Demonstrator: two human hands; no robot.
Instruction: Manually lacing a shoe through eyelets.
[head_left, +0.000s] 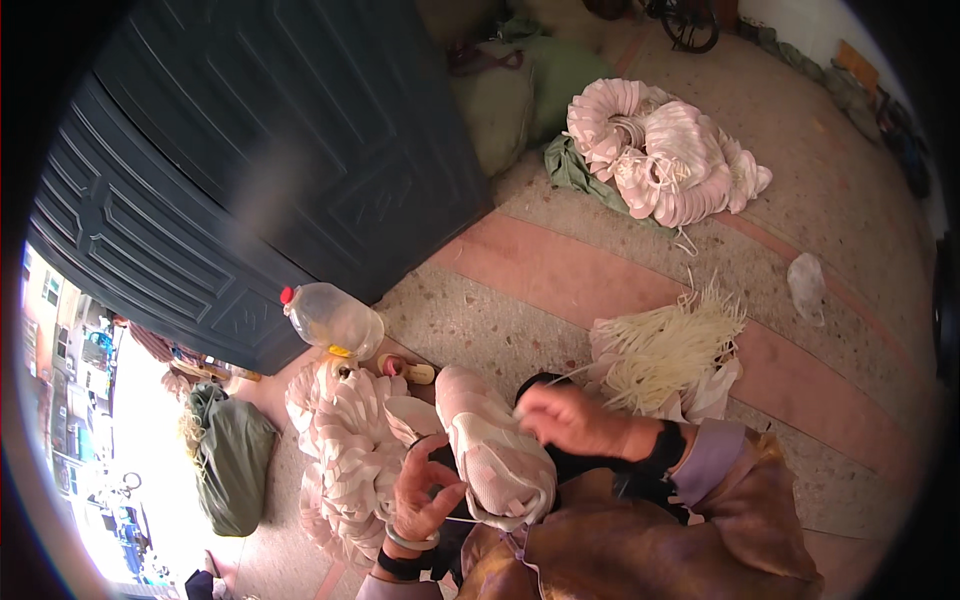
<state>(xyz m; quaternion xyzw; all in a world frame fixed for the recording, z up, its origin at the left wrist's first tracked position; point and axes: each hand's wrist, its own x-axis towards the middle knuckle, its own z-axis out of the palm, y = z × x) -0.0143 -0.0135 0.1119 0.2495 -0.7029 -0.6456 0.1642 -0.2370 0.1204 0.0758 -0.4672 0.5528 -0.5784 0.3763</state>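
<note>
A thick stack of pale pink and white mesh fabric pieces (490, 440) stands upright between my hands in front of my lap. On its left, my left hand (425, 490) is bent with thumb and a finger curled toward each other; what lies in that pinch, if anything, cannot be made out. A loose pale piece (405, 415) lies by its fingertips. My right hand (575, 420) is at the stack's right side, its fingers smeared by motion. A thin pale strand (572, 374) shows just above it. Many similar pieces (345, 450) lie bunched left of the stack.
A clear plastic jug (335, 315) with a red cap stands ahead, before dark gate panels (300, 130). Cream cords (675, 345) lie ahead right. Coiled pink-white bundles (665, 150) rest farther off. A dark green sack (232, 460) sits at left, a crumpled plastic bag (805, 288) at right.
</note>
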